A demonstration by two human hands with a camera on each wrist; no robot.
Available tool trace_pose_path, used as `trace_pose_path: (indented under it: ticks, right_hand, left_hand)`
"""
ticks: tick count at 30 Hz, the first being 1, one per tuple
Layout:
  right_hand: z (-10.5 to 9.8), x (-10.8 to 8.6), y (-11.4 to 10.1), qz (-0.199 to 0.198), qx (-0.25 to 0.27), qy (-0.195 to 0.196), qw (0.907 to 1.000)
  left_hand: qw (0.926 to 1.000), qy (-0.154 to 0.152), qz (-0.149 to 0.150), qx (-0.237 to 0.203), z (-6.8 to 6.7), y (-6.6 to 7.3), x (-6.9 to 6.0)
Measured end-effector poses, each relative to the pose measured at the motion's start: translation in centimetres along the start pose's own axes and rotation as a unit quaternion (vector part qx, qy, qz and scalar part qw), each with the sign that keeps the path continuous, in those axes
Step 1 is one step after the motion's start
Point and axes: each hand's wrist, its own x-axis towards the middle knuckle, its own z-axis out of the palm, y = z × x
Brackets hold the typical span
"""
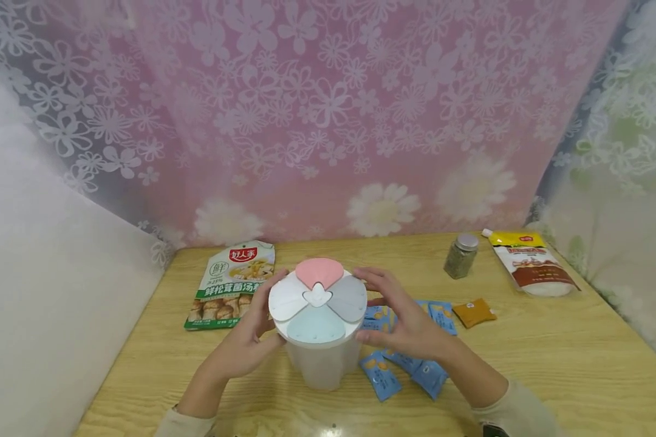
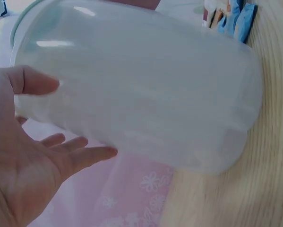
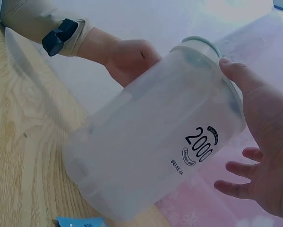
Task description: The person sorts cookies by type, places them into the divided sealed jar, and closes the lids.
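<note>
The wooden table [image 1: 153, 364] has a tall cloudy jar [image 1: 322, 367] upright near its front middle. The left hand [image 1: 246, 344] and right hand [image 1: 407, 321] curve around opposite sides of the jar's top in a loose, half-open hold, lower fingers spread, beside the flower-patterned lid [image 1: 317, 297]; small blue packets [image 1: 381, 376] lie to the right.

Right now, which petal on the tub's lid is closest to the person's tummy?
The pale blue petal, the only one at the near edge of the lid. The pink petal is opposite, the white petal left, the grey petal right.
</note>
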Motion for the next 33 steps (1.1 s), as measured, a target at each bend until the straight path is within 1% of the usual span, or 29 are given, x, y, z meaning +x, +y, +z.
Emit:
trace_pose_path:
  ticks: [2,4,6,9,11,13,15,18,23,25,27,29,31,33]
  right_hand:
    - [0.0,0.0,-0.4,0.001,-0.010,-0.001,1.0000]
    - [0.0,0.0,-0.8,0.006,-0.019,-0.001,0.9998]
    - [0.1,0.1,-1.2,0.007,-0.027,-0.003,0.9996]
    - [0.3,0.4,-1.4,0.016,-0.025,-0.003,0.9996]
    - [0.6,0.5,-1.4,0.024,-0.013,-0.005,0.9996]
    - [0.8,0.5,-1.4,0.033,0.002,-0.001,0.9994]
    - [1.0,0.5,-1.3,0.043,0.017,0.003,0.9989]
    - [1.0,0.7,-1.1,0.039,0.037,0.010,0.9985]
    - [0.4,0.5,-0.4,0.040,0.061,0.016,0.9972]
    - [0.1,0.3,-0.3,0.042,0.069,0.017,0.9966]
    - [-0.1,0.2,-0.4,0.044,0.076,0.019,0.9960]
    - [0.0,0.2,-0.5,0.045,0.081,0.020,0.9955]
    - [0.2,0.4,-0.6,0.045,0.087,0.016,0.9950]
    - [0.6,0.7,-0.7,0.046,0.093,0.008,0.9945]
  left_hand:
    - [0.9999,-0.001,0.014,0.009,0.2,0.1,0.1]
    - [0.9998,-0.002,0.017,0.015,0.4,0.4,0.1]
    - [0.9998,0.003,0.009,0.020,0.6,0.8,0.0]
    - [0.9989,0.028,-0.009,0.037,0.8,1.1,0.1]
    - [0.9972,0.045,-0.018,0.057,1.0,1.2,0.3]
    - [0.9959,0.053,-0.022,0.071,1.2,1.2,0.5]
    - [0.9955,0.056,-0.017,0.075,1.3,1.2,0.7]
    - [0.9950,0.066,0.000,0.075,1.4,1.2,1.0]
    - [0.9919,0.104,0.034,0.064,2.5,0.6,1.8]
    - [0.9900,0.124,0.038,0.056,3.0,0.6,2.2]
    - [0.9885,0.139,0.027,0.052,3.2,0.7,2.5]
    - [0.9877,0.149,0.004,0.047,3.1,1.0,2.7]
    - [0.9867,0.153,-0.018,0.050,2.7,1.2,2.6]
    - [0.9857,0.158,-0.028,0.051,2.2,1.4,2.3]
